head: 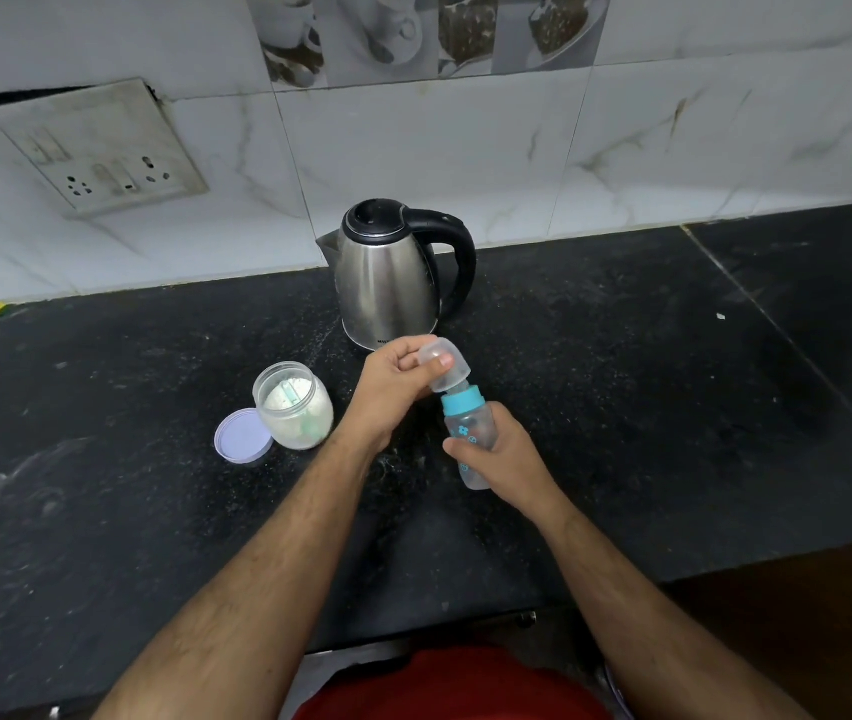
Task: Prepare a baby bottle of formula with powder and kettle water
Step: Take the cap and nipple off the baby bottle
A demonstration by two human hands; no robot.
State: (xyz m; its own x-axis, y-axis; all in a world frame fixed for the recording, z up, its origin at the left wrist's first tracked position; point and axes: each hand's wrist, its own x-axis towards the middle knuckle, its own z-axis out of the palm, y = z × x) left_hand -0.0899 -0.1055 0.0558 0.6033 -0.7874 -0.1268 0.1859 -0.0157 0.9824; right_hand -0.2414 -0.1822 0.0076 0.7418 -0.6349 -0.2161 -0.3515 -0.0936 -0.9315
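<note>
Your right hand (504, 452) grips the light, smooth bottle (470, 433) by its body, above the tabletop's (621, 407) near-middle; left hand (395, 387) pinches its clear cap (444, 365). Hold firmly.

The right hand (504, 449) covers much of the baby bottle (470, 433), so its contents cannot be judged. The cap (443, 365) hides the teat. Lettering at the kettle (387, 272) base is too small to read.
</note>
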